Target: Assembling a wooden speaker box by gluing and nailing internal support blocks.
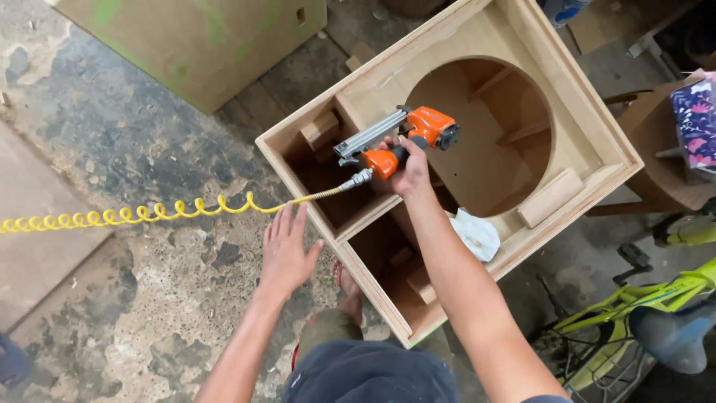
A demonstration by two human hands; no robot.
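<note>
While the right hand [406, 168] is closed around the handle of an orange nail gun [399, 138], the tool's grey magazine rests across the inner divider of a plywood box [589, 119] that stands on the concrete floor [112, 149]. A yellow coiled air hose [127, 215] runs from the gun's base off to the left. The left hand [285, 250] is open, fingers spread, holding nothing, hovering just beside the box's near wall. As for progress, the box looks largely assembled: outer walls, a front panel with a large round cutout, dividers and small corner blocks are in place. A loose wooden block [550, 197] sits on the rim and a crumpled white cloth [475, 233] lies by the divider, so some fastening seems left.
</note>
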